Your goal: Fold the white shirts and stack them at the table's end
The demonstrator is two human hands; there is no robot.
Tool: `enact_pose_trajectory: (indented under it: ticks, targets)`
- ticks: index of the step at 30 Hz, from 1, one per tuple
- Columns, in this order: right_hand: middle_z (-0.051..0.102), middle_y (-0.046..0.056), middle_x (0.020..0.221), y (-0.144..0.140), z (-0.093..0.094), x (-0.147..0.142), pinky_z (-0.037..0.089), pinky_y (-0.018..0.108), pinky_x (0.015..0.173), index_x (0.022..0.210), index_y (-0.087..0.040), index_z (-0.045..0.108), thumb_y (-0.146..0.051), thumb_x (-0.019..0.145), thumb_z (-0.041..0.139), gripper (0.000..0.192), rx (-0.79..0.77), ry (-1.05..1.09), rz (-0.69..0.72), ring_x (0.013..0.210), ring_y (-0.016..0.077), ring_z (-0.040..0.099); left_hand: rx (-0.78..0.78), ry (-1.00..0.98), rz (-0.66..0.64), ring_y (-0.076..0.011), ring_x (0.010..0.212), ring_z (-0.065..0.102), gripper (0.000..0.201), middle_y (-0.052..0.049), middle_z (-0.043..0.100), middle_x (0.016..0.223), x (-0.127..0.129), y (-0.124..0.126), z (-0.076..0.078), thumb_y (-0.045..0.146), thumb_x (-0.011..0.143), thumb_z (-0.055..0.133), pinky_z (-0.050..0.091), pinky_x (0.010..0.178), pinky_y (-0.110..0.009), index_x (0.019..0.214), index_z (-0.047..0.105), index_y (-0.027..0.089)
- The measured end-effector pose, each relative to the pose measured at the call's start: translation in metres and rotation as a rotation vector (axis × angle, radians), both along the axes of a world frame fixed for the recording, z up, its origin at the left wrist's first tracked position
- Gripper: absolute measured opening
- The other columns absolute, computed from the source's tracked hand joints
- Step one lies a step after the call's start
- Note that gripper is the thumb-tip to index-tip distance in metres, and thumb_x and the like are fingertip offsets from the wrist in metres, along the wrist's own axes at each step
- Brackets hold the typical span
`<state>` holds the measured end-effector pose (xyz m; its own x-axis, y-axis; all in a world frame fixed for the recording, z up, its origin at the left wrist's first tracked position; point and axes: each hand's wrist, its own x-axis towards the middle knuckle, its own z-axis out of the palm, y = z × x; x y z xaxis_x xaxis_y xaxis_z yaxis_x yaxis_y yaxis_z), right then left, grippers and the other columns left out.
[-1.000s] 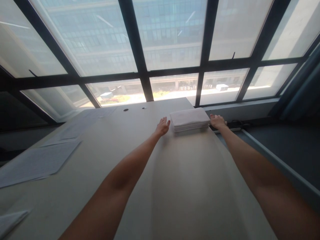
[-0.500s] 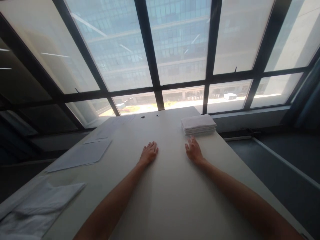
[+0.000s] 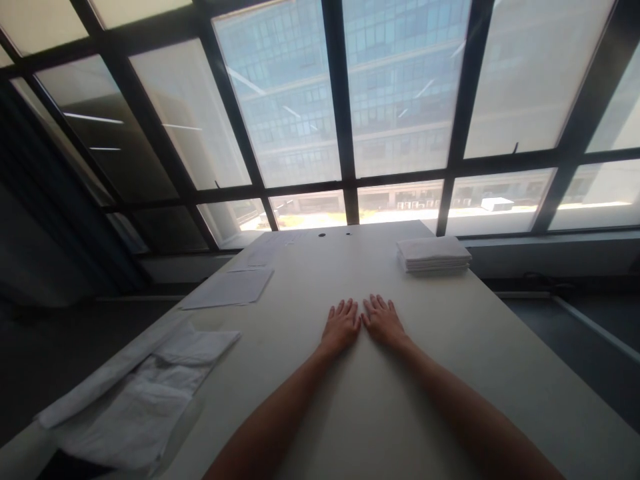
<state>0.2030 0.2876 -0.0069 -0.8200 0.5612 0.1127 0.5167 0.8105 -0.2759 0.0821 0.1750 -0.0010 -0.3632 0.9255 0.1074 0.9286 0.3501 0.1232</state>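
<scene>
You are resting both palms flat on a pale table point(image 3: 450, 373) before a wall of tall, dark-framed windows point(image 3: 345, 133). Your left hand point(image 3: 342, 325) and right hand point(image 3: 383, 320) are lying side by side, fingers spread and pointing toward the glass, inner edges just touching, neither holding anything. A neat stack of folded white cloths point(image 3: 434, 254) is sitting at the far right of the table, well apart from your hands. Loose sheets of paper point(image 3: 229, 289) are lying at the far left, and crumpled white plastic bags point(image 3: 145, 387) are spreading over the near left corner. An office block is filling the panes beyond.
</scene>
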Motion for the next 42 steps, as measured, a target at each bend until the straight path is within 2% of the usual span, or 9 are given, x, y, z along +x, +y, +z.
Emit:
enact_pose_trajectory:
  ticks: [8,20,25,29,32,34,37,39,42]
  targets:
    - [0.027,0.011,0.166,0.005,0.002,0.002,0.011,0.055,0.121,0.157,-0.02,0.038,-0.044,0.103,0.034,0.059,-0.025,-0.016,0.066,0.154,0.0294,0.019,-0.008,-0.042,-0.039,-0.0282,0.153,0.025,0.054,-0.006,0.033,0.165,-0.001,0.004,0.001,0.042,0.106,0.032,0.019,0.124,-0.051,0.157,0.038,0.027]
    - [0.036,0.014,0.162,0.006,0.0,0.013,0.017,0.049,0.122,0.151,-0.016,0.047,-0.036,0.103,0.039,0.053,-0.003,0.033,0.133,0.151,0.0273,0.027,0.063,-0.087,-0.097,-0.0291,0.15,0.032,0.051,-0.007,0.04,0.161,0.013,-0.005,-0.002,0.037,0.105,0.037,0.023,0.124,-0.051,0.154,0.043,0.023]
    - [0.039,0.014,0.161,0.007,-0.005,0.016,0.021,0.05,0.121,0.149,-0.017,0.05,-0.033,0.103,0.041,0.05,0.034,0.033,0.141,0.149,0.027,0.032,0.118,-0.124,-0.115,-0.0261,0.145,0.039,0.046,-0.009,0.048,0.155,0.014,-0.007,0.0,0.031,0.101,0.048,0.028,0.122,-0.048,0.146,0.052,0.024]
    - [0.041,0.015,0.159,0.011,-0.011,0.016,0.026,0.053,0.119,0.146,-0.018,0.053,-0.033,0.103,0.039,0.047,0.098,0.023,0.172,0.149,0.0285,0.033,0.216,-0.146,-0.175,-0.0217,0.133,0.053,0.034,-0.009,0.062,0.141,0.014,-0.019,0.0,0.024,0.098,0.052,0.037,0.118,-0.037,0.128,0.067,0.019]
    - [0.042,0.015,0.158,0.015,-0.016,0.016,0.029,0.053,0.118,0.146,-0.016,0.053,-0.033,0.103,0.038,0.049,0.13,0.011,0.178,0.148,0.0303,0.034,0.25,-0.156,-0.208,-0.0189,0.126,0.059,0.031,-0.009,0.066,0.135,0.014,-0.042,-0.001,0.022,0.095,0.054,0.042,0.113,-0.03,0.122,0.07,0.017]
    - [0.043,0.015,0.158,0.017,-0.02,0.015,0.03,0.054,0.117,0.145,-0.016,0.054,-0.034,0.102,0.037,0.049,0.155,0.012,0.176,0.147,0.031,0.036,0.233,-0.136,-0.223,-0.0187,0.125,0.06,0.031,-0.007,0.066,0.135,0.009,-0.066,0.001,0.023,0.095,0.055,0.043,0.111,-0.03,0.122,0.07,0.019]
    - [0.046,0.015,0.155,0.021,-0.028,0.015,0.033,0.056,0.115,0.143,-0.018,0.056,-0.034,0.102,0.036,0.048,0.191,0.045,0.183,0.146,0.0311,0.039,0.161,-0.073,-0.164,-0.0201,0.12,0.063,0.031,-0.006,0.068,0.132,-0.015,-0.116,0.015,0.026,0.095,0.056,0.045,0.109,-0.034,0.123,0.069,0.023]
    - [0.049,0.016,0.153,0.022,-0.032,0.014,0.034,0.056,0.114,0.14,-0.018,0.058,-0.033,0.101,0.037,0.048,0.204,0.074,0.185,0.144,0.0316,0.041,0.138,-0.004,-0.014,-0.0218,0.119,0.063,0.033,-0.007,0.069,0.13,-0.044,-0.158,0.034,0.028,0.095,0.057,0.041,0.112,-0.038,0.126,0.067,0.022]
    - [0.05,0.017,0.152,0.022,-0.036,0.012,0.036,0.056,0.113,0.138,-0.018,0.061,-0.033,0.1,0.037,0.048,0.22,0.102,0.176,0.142,0.0324,0.044,0.14,0.151,0.349,-0.0257,0.133,0.053,0.04,-0.011,0.062,0.14,-0.103,-0.23,0.065,0.026,0.093,0.057,0.032,0.118,-0.042,0.132,0.062,0.02]
